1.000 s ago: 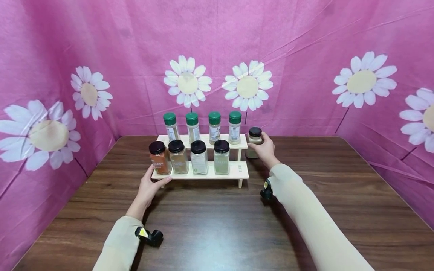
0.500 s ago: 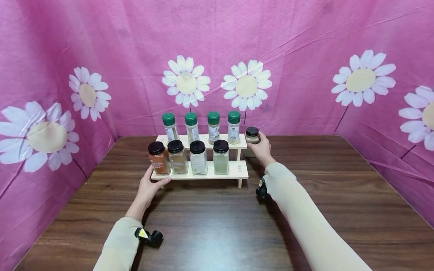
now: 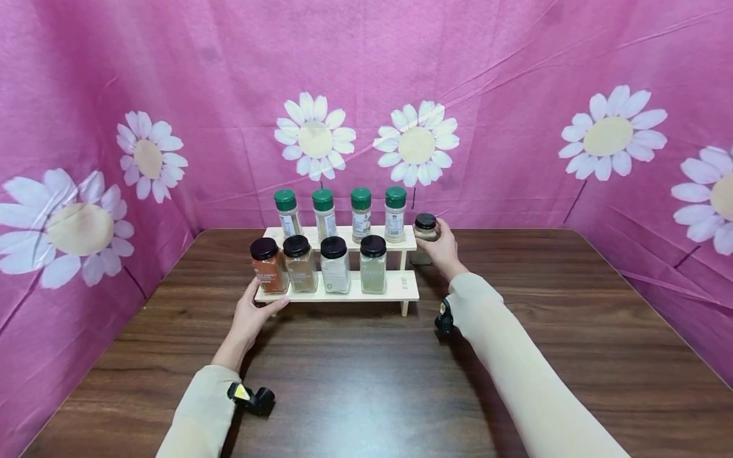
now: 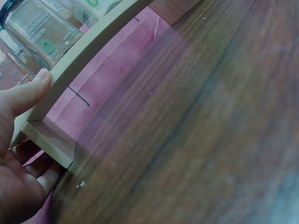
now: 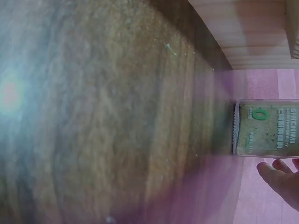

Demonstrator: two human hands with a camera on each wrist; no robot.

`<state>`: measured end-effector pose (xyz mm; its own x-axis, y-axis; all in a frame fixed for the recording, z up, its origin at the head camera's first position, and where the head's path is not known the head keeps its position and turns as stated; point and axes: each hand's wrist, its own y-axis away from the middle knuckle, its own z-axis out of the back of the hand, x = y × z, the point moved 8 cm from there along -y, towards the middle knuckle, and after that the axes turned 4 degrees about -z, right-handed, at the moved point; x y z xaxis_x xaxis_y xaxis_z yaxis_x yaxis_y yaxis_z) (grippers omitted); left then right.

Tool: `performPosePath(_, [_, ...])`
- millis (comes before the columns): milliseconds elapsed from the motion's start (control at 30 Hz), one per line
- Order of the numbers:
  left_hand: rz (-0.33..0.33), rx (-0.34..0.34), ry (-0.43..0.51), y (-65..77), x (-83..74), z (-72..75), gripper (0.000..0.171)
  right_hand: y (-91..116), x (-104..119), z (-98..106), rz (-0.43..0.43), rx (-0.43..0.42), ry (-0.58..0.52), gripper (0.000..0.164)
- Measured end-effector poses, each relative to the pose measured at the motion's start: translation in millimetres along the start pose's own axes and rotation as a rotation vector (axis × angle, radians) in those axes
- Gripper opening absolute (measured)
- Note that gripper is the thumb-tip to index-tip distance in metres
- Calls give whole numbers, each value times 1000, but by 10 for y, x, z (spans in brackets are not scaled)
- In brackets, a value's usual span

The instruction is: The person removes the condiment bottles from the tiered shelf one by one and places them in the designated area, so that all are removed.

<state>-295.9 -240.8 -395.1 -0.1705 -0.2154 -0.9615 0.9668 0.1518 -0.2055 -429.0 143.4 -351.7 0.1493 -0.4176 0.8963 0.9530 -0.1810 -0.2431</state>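
A two-tier pale wooden spice rack (image 3: pixel 395 287) stands on the table. My left hand (image 3: pixel 248 321) grips its lower left end; in the left wrist view the thumb lies on the shelf edge and the fingers curl behind the short leg (image 4: pixel 51 142). At the rack's right side my right hand (image 3: pixel 443 251) holds a black-lidded spice jar (image 3: pixel 424 233) upright, thumb across its front. The right wrist view shows that jar's greenish-brown contents (image 5: pixel 266 133) and its base close to the table, with fingertips (image 5: pixel 270 173) alongside.
Several black-lidded jars line the lower shelf, from a red one (image 3: pixel 271 273) to a pale green one (image 3: pixel 373 273). Green-capped shakers (image 3: pixel 361 216) fill the upper shelf. A pink flowered cloth (image 3: pixel 366 76) hangs behind the brown wooden table (image 3: pixel 355 381).
My right hand has shifted the jar slightly left, closer to the rack's side, and has since held nearly still. The left hand keeps its grip on the rack.
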Motion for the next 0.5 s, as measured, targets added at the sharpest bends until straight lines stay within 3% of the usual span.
performPosePath(200, [-6, 10, -1, 10, 1, -17, 75, 59, 51, 62, -18, 56, -44, 70])
performPosePath(500, [-24, 4, 10, -10, -13, 3, 75, 146, 152, 158, 31, 114, -97, 75])
